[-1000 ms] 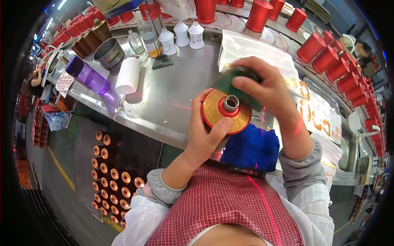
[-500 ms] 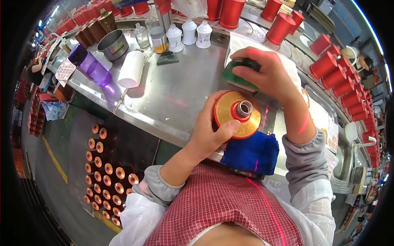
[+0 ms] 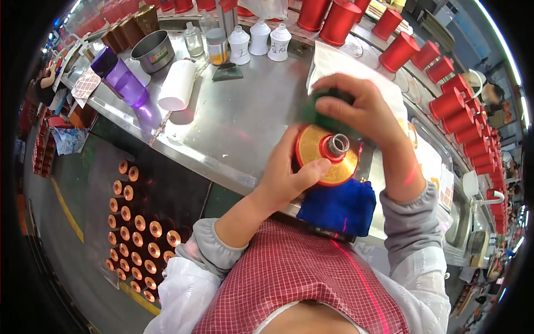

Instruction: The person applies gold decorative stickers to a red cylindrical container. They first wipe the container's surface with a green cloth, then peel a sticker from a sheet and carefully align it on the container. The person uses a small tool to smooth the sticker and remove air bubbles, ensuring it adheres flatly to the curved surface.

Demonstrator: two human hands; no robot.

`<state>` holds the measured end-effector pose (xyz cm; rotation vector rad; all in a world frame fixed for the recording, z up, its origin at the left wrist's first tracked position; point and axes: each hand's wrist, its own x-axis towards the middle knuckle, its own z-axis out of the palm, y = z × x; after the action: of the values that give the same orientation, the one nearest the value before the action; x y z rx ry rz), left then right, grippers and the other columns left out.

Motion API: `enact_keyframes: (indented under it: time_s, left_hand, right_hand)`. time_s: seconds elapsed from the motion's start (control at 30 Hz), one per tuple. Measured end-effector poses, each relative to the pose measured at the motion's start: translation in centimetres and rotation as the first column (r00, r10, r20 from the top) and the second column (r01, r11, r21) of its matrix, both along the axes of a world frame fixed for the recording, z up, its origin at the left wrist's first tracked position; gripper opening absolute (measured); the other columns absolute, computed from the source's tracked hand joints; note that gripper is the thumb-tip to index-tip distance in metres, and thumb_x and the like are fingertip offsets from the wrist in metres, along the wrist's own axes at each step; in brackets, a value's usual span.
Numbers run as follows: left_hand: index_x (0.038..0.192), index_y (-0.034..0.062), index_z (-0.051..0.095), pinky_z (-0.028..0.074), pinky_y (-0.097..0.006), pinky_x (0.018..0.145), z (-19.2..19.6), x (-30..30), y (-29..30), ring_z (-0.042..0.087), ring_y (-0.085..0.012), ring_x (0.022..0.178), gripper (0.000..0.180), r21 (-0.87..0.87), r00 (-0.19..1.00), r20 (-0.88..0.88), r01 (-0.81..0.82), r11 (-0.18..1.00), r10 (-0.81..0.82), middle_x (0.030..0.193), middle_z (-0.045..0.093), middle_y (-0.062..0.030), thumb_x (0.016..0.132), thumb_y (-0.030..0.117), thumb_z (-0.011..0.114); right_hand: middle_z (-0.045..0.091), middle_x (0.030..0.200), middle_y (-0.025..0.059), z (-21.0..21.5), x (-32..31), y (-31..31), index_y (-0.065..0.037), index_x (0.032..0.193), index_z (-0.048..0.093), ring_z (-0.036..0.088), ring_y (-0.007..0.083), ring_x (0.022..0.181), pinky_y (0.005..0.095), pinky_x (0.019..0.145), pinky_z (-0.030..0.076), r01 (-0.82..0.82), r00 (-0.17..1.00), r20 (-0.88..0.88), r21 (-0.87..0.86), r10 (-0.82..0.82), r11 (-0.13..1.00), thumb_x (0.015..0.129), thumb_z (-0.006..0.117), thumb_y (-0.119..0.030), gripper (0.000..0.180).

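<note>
My left hand (image 3: 289,173) is closed round a red bottle with a gold shoulder (image 3: 311,151). Its clear threaded neck points up toward me, and the thumb presses on the gold shoulder. My right hand (image 3: 361,108) grips a dark green rounded block (image 3: 312,111), smeared by motion, whose exact kind I cannot tell. The block is just beyond the bottle's far edge; whether they touch is unclear. A folded blue cloth (image 3: 338,209) lies on the table's near edge below the bottle.
White cloth (image 3: 328,61) lies beyond my right hand. Across the metal table (image 3: 239,119) stand small white bottles (image 3: 259,39), a grey pot (image 3: 153,51), a white cylinder (image 3: 177,86) and a purple bottle (image 3: 122,83). Red bottles (image 3: 399,52) line the right. Copper-topped bottles (image 3: 137,239) stand lower left.
The green block has moved nearer the bottle and is now blurred. The bottle has shifted slightly right and down in the view. Both hands keep their grips.
</note>
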<state>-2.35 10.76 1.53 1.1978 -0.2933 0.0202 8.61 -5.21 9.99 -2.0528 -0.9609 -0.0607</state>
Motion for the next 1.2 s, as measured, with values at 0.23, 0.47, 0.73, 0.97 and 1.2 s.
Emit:
enact_keyframes:
  time_s: [0.23,0.47,0.73,0.97,1.2]
  left_hand:
    - [0.139,-0.0017,0.032,0.035,-0.041,0.107,-1.1,-0.3,0.0,0.044,-0.0288,0.126,0.088,-0.063,0.99,0.077,-0.11,0.992,0.115,0.134,0.045,-0.0183,0.079,0.045,0.075]
    - [0.138,0.0105,0.041,0.016,-0.062,0.113,0.9,1.3,2.9,0.042,-0.0318,0.125,0.084,0.502,0.628,0.777,-0.583,0.639,-0.037,0.127,0.054,-0.0077,0.074,0.053,0.074]
    - [0.136,0.0035,0.036,0.021,-0.054,0.114,-1.4,-2.2,1.0,0.046,-0.0298,0.12,0.085,0.351,0.538,0.816,-0.751,0.559,0.21,0.13,0.045,-0.0213,0.076,0.048,0.078]
    - [0.14,-0.0023,0.028,0.043,-0.039,0.1,-1.6,-0.9,-0.2,0.053,-0.0286,0.119,0.101,0.284,0.952,0.228,-0.265,0.921,0.204,0.131,0.047,-0.019,0.07,0.045,0.083]
    - [0.139,-0.0014,0.033,0.041,-0.037,0.102,-1.4,-0.1,0.1,0.051,-0.0251,0.12,0.094,0.114,0.994,0.11,-0.023,0.993,0.01,0.129,0.049,-0.0163,0.069,0.036,0.084]
  right_hand:
    - [0.068,0.093,0.0017,-1.4,-1.8,-0.8,-0.002,0.106,0.065,0.06,0.0077,0.087,0.0245,0.08,0.049,0.213,0.953,-0.25,0.138,-0.174,0.967,0.088,0.069,-0.016,0.024]
    - [0.067,0.095,0.0026,-2.7,-2.9,-1.5,0.0,0.108,0.062,0.059,0.007,0.087,0.0234,0.079,0.049,0.335,0.843,-0.515,0.27,-0.158,0.903,0.09,0.068,-0.017,0.025]
    - [0.067,0.094,0.0016,-3.0,-2.4,-2.0,0.0,0.109,0.062,0.06,0.0077,0.086,0.0241,0.078,0.05,0.347,0.893,-0.365,0.194,-0.261,0.917,0.089,0.069,-0.019,0.028]
    - [0.069,0.086,0.0045,0.0,-1.3,-0.7,-0.001,0.105,0.064,0.062,0.0089,0.083,0.0278,0.076,0.051,0.247,0.966,-0.06,-0.067,-0.251,0.967,0.085,0.072,-0.017,0.027]
    - [0.067,0.081,0.0052,-0.7,-0.8,-1.1,-0.002,0.1,0.065,0.061,0.0118,0.076,0.0286,0.071,0.05,0.247,0.959,-0.175,0.124,-0.224,0.961,0.082,0.074,-0.019,0.026]
